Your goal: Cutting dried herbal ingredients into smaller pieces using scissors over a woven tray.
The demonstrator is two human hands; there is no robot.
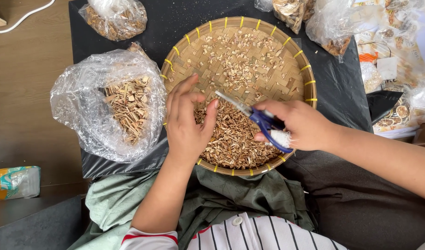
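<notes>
Cutting is under way: the right hand [303, 125] grips blue-handled scissors [261, 119], blades pointing left over the woven bamboo tray [201, 51] of chopped bark pieces [231, 139]. The left hand [187, 122] hovers open, fingers spread, holding nothing visible. It probably needs another strip between the blades.

The left hand [187, 122] hid part of the brown chopped pieces [231, 143] in the round woven bamboo tray [286, 46]. The right hand [300, 125] covered most of the blue-handled scissors [263, 121]. The orange-and-teal packet [11, 181] was cut off by the left edge.
</notes>
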